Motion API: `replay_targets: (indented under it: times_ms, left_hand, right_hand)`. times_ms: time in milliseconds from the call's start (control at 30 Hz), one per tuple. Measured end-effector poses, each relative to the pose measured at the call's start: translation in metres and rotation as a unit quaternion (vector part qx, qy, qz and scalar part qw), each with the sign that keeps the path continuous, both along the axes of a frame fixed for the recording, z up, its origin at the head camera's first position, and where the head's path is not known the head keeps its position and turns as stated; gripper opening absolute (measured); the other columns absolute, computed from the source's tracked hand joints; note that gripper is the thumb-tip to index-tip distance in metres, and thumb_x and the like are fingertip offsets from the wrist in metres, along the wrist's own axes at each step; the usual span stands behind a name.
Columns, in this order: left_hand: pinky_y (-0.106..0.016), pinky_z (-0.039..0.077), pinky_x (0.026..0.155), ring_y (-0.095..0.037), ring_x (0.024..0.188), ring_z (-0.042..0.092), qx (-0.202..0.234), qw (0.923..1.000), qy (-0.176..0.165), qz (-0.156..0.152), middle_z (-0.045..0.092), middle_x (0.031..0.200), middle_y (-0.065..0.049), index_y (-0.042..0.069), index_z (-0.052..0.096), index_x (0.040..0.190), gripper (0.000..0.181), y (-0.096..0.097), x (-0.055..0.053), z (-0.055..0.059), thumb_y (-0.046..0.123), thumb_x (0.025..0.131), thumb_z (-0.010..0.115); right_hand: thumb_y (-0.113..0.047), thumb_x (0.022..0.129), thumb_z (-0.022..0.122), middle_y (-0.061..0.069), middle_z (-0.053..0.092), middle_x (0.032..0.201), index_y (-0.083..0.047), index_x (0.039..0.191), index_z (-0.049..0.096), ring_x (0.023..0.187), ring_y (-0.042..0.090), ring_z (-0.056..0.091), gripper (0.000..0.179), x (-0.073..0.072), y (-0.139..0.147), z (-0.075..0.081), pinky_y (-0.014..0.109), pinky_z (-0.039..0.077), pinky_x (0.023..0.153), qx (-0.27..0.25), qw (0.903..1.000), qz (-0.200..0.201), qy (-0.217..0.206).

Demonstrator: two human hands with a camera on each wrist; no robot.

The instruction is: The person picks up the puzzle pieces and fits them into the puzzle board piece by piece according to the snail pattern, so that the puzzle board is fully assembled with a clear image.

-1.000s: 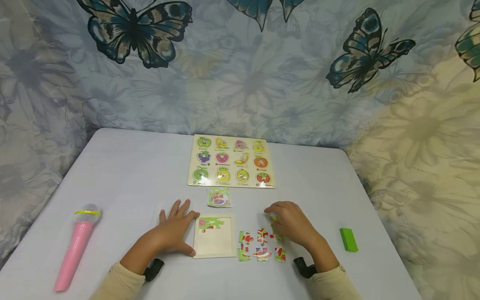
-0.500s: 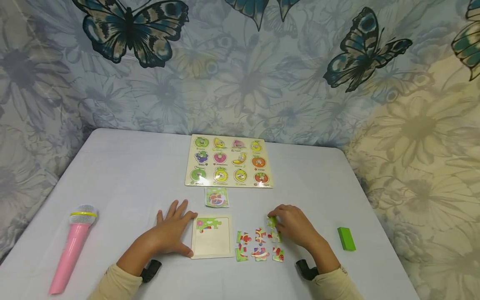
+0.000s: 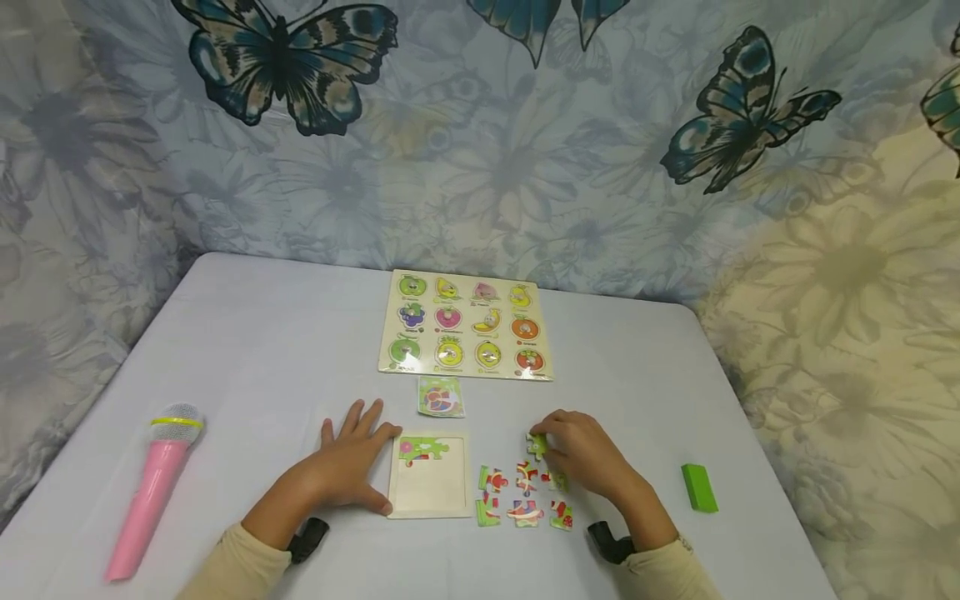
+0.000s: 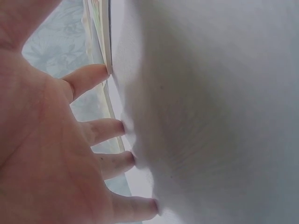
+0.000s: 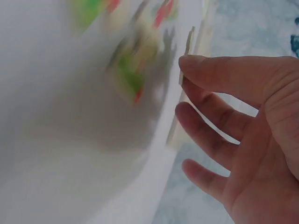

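My right hand pinches a green puzzle piece between thumb and fingertips; the right wrist view shows this piece edge-on. Below it, several loose puzzle pieces with red and green print lie in rows on the table. The left hand has its fingers spread, with thumb and index fingertip at the left edge of a square wooden puzzle tray. Joined green pieces fill part of the tray's top left. In the left wrist view, the fingertips of the left hand press on the white cloth.
A small picture card lies behind the tray. Farther back is a fruit puzzle board. At the left lies a pink toy microphone, and a green block is at the right. A butterfly-print backdrop rises behind the table.
The right hand has taken hold of the green puzzle piece at the top of the loose pieces and shifted it slightly left. The left hand stays at the tray.
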State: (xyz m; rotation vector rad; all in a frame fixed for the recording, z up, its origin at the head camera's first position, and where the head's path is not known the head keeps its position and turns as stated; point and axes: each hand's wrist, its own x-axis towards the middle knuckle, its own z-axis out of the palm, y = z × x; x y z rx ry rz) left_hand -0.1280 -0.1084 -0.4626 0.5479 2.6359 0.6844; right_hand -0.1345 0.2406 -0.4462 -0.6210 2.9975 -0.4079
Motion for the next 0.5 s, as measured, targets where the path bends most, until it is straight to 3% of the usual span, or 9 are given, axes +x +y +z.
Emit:
replay_targets:
  times_ms: [200, 367, 500]
  left_hand:
    - [-0.079, 0.002, 0.102, -0.047, 0.147, -0.002, -0.009, 0.9999, 0.003, -0.006, 0.013, 0.16, -0.023, 0.015, 0.047, 0.138, 0.098, 0.005, -0.004, -0.002, 0.04, 0.055, 0.093]
    - [-0.079, 0.004, 0.102, -0.047, 0.147, 0.0, -0.017, 0.9998, 0.004, -0.003, 0.014, 0.16, -0.023, 0.015, 0.047, 0.138, 0.097, 0.004, -0.002, -0.003, 0.04, 0.055, 0.093]
    - [-0.079, 0.004, 0.102, -0.047, 0.147, 0.001, -0.02, 0.9998, 0.002, 0.002, 0.014, 0.16, -0.023, 0.015, 0.048, 0.138, 0.097, 0.001, 0.001, -0.002, 0.04, 0.055, 0.093]
  right_hand:
    - [-0.01, 0.079, 0.078, -0.003, 0.07, 0.103, -0.012, 0.104, 0.075, 0.098, 0.015, 0.063, 0.025, -0.004, -0.035, 0.005, 0.041, 0.047, 0.096, 0.001, 0.9982, 0.059, 0.01]
    - [-0.013, 0.082, 0.077, -0.003, 0.069, 0.104, -0.013, 0.106, 0.074, 0.099, 0.015, 0.062, 0.024, -0.006, -0.068, 0.002, 0.04, 0.047, 0.096, 0.002, 0.9927, 0.119, 0.024]
    - [-0.015, 0.082, 0.078, -0.001, 0.069, 0.105, -0.014, 0.106, 0.074, 0.101, 0.017, 0.061, 0.025, -0.006, -0.087, -0.002, 0.041, 0.045, 0.099, -0.001, 0.9893, 0.142, 0.033]
